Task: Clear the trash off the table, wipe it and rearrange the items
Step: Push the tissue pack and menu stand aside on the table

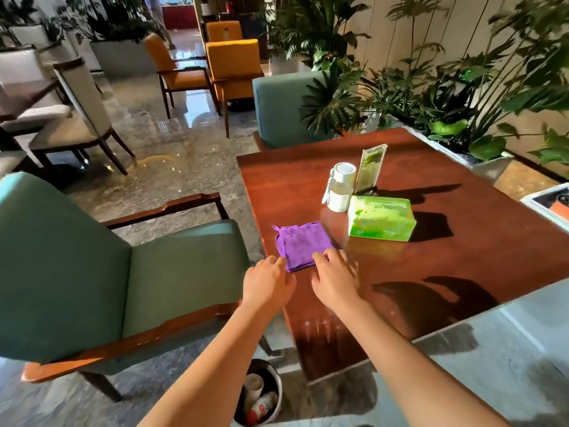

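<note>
From the head camera, the purple cloth (300, 246) lies folded into a rough square on the wooden surface (462, 272), close to the edge nearest the person. It looks like soft, fluffy microfibre with a small hanging loop at its far left corner, so it should be light and limp, likely to sag or unfold if lifted by one corner. A pinch through all the layers along the near folded edge would probably keep it together.

The left hand (268, 283) sits just beside the cloth's near left corner, fingers fairly straight and relaxed, its grip loose and empty. The right hand (334, 278) has its fingertips at the cloth's near right edge, fingers spread and flat, holding nothing; its outline is slightly blurred.

Beyond the cloth to the right lies a green tissue pack (380, 218), soft plastic wrap, light and squashable. Behind that stand a white bottle (340, 188), smooth and rigid, and a tilted sign holder (371, 167) of clear stiff plastic. The surface is glossy, so things may slide. On the floor, nearer the person than the cloth, a small bin (274, 382) holds trash.
</note>
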